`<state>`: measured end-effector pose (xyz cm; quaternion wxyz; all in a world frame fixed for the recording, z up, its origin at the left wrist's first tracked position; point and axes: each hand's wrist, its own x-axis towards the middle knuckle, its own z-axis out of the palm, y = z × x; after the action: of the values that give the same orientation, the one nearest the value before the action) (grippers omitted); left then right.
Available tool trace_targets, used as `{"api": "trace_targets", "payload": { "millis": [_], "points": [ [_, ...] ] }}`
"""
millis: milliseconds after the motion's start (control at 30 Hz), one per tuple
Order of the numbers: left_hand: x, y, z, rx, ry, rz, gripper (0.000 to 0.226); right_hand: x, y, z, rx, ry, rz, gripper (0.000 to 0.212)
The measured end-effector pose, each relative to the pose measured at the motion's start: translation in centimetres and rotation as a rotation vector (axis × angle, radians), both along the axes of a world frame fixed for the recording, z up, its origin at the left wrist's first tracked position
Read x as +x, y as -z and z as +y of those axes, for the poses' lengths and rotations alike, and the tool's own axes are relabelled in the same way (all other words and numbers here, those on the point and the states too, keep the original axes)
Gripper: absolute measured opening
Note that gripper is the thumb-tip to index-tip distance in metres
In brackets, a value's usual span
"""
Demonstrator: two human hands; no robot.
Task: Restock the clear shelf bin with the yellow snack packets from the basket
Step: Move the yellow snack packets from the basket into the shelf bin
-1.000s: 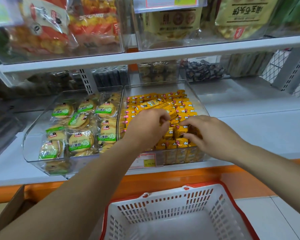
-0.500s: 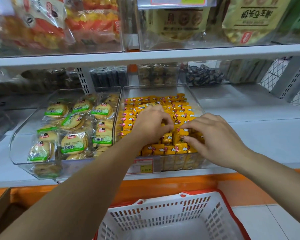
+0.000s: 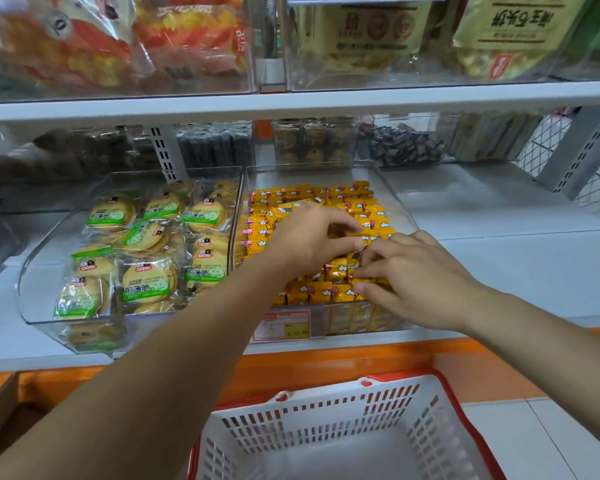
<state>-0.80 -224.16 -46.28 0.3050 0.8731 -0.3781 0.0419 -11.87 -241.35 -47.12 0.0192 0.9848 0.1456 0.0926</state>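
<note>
Yellow crinkly-film snack packets are sitting in tight rows inside the clear plastic shelf bin, filling most of it. Your left grip is pinching one packet between thumb and curled fingers, over the middle rows. Your right grip is resting bent fingertips on the front rows; I cannot tell whether it is pinching a packet there. White slotted plastic basket with red rim is sitting below the shelf edge, and no packets are showing in the part in view.

Handling, as a judgement: the packets are looking small, light and soft-sided, with slick film likely sliding against its neighbours. You are probably doing best taking each by a crimped end or across its short sides, and gently, since the contents may crush. Upright rows may be toppling if nudged. Clear bin of green-labelled round biscuits is sitting just beside on the left.
</note>
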Motion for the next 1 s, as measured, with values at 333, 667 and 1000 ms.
{"api": "trace_targets", "payload": {
  "millis": [333, 667, 1000],
  "points": [
    [0.0, 0.8, -0.5, 0.384, 0.038, -0.226, 0.019, -0.2, 0.9, -0.3, 0.057, 0.009, -0.051, 0.058],
    [-0.7, -1.9, 2.5, 0.169, -0.175, -0.170, 0.028, -0.2, 0.8, 0.0, 0.041, 0.032, -0.048, 0.062],
    [-1.7, -1.7, 3.0, 0.263, -0.350, -0.042, 0.043, -0.6, 0.2, 0.5, 0.043, 0.025, -0.051, 0.047]
  ]
}}
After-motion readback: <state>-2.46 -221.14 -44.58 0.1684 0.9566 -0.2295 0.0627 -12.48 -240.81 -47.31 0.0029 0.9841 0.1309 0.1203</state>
